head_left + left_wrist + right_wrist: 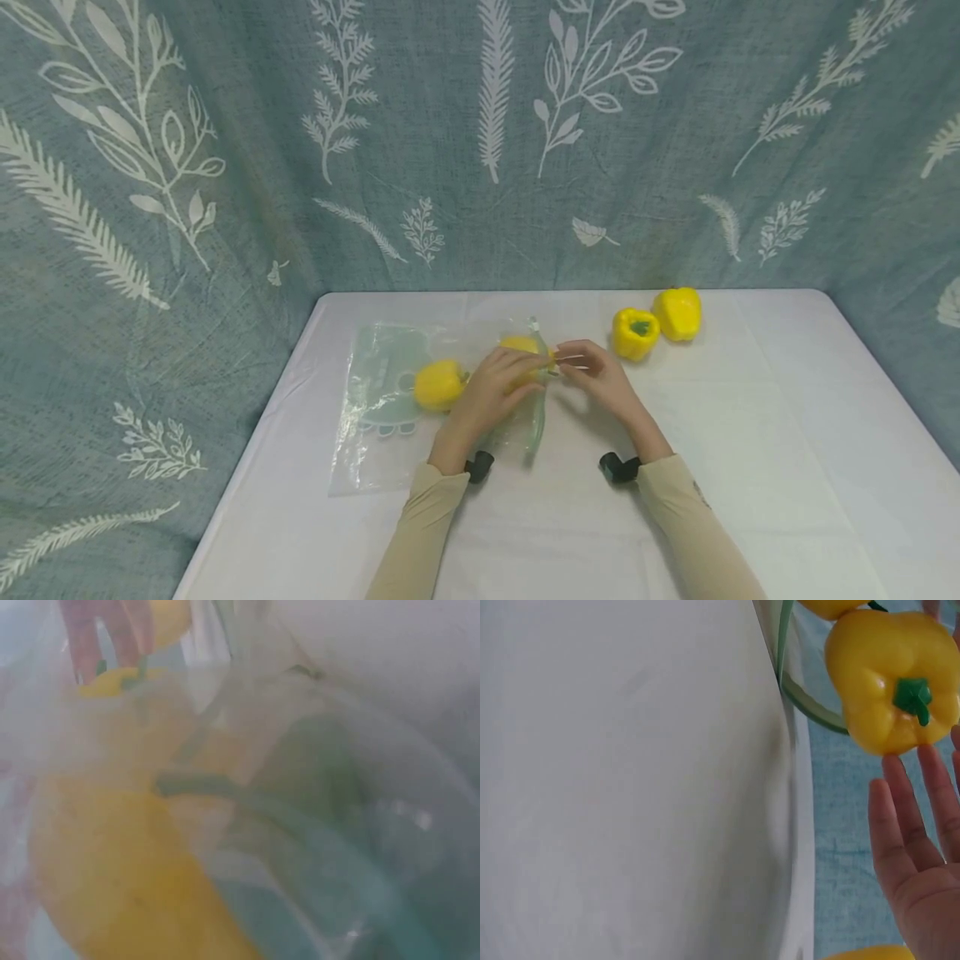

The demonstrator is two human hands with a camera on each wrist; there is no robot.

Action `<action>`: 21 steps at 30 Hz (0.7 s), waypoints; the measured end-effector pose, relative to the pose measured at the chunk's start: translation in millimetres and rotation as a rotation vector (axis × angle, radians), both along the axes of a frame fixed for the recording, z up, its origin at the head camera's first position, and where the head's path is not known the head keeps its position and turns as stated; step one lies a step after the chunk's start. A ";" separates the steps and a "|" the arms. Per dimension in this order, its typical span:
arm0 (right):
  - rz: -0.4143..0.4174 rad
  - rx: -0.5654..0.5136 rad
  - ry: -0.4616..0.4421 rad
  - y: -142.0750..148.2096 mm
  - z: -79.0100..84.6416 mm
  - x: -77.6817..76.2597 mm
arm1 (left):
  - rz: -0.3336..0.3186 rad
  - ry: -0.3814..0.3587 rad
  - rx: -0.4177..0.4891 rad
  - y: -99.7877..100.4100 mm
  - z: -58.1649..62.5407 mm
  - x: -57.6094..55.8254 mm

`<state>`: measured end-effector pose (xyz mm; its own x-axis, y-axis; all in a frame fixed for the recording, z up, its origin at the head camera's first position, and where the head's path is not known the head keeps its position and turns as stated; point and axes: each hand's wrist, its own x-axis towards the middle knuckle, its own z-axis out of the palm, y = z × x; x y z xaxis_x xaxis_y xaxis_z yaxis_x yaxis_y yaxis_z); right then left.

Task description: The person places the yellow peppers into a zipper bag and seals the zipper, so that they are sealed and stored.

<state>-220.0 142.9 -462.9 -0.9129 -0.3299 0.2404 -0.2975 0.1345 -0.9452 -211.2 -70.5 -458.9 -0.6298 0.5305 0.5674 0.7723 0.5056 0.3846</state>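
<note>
A clear plastic zip bag with a pale green print lies on the table. One yellow bell pepper is inside it. A second yellow bell pepper is at the bag's mouth, partly behind my left hand. That hand holds the bag near its green zip edge, fingers and thumb apart around the opening. Opposite it, my right hand reaches to the pepper at the mouth. In the right wrist view its straight fingers touch the underside of the green-stemmed pepper. The left wrist view is hazy through the film.
Two more yellow bell peppers, one with its stem forward and one on its side, sit at the back right of the white-covered table. A patterned blue-green curtain hangs behind and at both sides.
</note>
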 end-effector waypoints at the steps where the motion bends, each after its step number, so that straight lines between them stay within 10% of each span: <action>1: 0.000 -0.004 0.003 0.9 -0.4 -0.2 | -0.001 -0.006 -0.001 0.4 -0.1 0.2; 9: -0.001 -0.029 0.035 3.5 -21.6 -11.5 | 0.010 -0.005 -0.003 0.9 0.8 1.6; 21: -0.022 0.029 -0.035 -12.4 0.0 -4.1 | 0.015 0.049 -0.040 0.7 -0.2 0.5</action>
<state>-224.1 130.4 -462.9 -0.9277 -0.3158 0.1991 -0.2613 0.1683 -0.9505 -210.6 -69.8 -459.0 -0.6095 0.5445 0.5762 0.7822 0.5313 0.3253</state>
